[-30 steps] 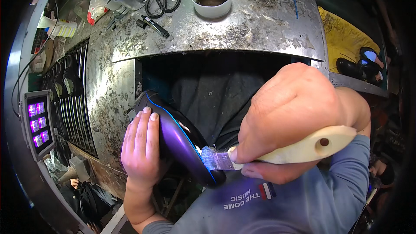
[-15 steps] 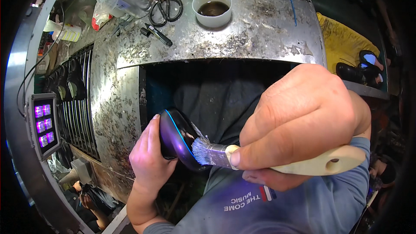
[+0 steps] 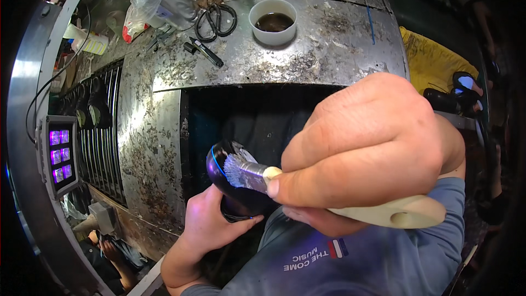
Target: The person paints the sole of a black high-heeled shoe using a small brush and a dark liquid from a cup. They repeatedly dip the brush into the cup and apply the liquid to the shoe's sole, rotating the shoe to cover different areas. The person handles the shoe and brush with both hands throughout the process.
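Note:
My left hand (image 3: 207,216) grips a glossy black shoe (image 3: 241,197) from below, its fingers partly hidden behind it. A thin blue line runs along the shoe's edge, and purple light shines on its side. Wrapped round the pale handle of a flat paintbrush (image 3: 245,174) is my right hand (image 3: 364,142). The brush's whitish bristles touch the shoe near its upper end. Beyond both hands, on the metal bench (image 3: 339,60), stands a white tub (image 3: 275,35) of dark brown liquid.
Scissors (image 3: 216,22), a black marker (image 3: 207,53) and a jar with a green lid (image 3: 170,3) lie left of the tub. At the left are a purple lamp (image 3: 61,156) and shoes on a rack (image 3: 112,142). Another person's hand (image 3: 111,251) shows at lower left. Shoes lie on yellow cloth (image 3: 433,57).
The shoe has turned in my left hand, which has shifted slightly right. My right hand has moved the brush left and up across the shoe. The view has shifted a little.

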A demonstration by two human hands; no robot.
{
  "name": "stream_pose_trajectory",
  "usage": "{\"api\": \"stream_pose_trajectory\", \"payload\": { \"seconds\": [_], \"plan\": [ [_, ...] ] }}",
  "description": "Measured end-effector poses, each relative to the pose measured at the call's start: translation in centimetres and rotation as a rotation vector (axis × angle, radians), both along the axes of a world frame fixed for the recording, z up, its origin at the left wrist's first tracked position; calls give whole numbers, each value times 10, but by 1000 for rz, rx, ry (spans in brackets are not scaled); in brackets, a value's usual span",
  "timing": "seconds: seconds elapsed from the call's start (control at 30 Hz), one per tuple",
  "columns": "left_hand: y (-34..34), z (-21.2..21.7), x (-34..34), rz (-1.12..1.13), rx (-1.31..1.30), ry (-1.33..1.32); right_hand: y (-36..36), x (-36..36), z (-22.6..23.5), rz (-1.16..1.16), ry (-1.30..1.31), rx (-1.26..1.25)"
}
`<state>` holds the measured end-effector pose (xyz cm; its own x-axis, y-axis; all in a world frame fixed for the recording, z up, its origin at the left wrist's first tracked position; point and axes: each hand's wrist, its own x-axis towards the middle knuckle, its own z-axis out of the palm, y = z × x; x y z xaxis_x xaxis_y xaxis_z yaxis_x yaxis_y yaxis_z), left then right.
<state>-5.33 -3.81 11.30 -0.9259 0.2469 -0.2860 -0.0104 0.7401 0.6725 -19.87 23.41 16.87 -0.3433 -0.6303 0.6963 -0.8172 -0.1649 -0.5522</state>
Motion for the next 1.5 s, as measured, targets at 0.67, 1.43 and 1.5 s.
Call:
{"api": "stream_pose_trajectory", "payload": {
  "seconds": [0.67, 1.43, 1.5],
  "plan": [
    [-6, 0, 0, 317, 888, -604, -20, 1, -28, 18, -79, 17],
    [-7, -20, 8, 566, 1012, -497, -10, -4, -39, 80, -259, 96],
    [-4, -19, 10, 590, 1040, -477, -7, -33, -37, -117, -245, 67]
  ]
}}
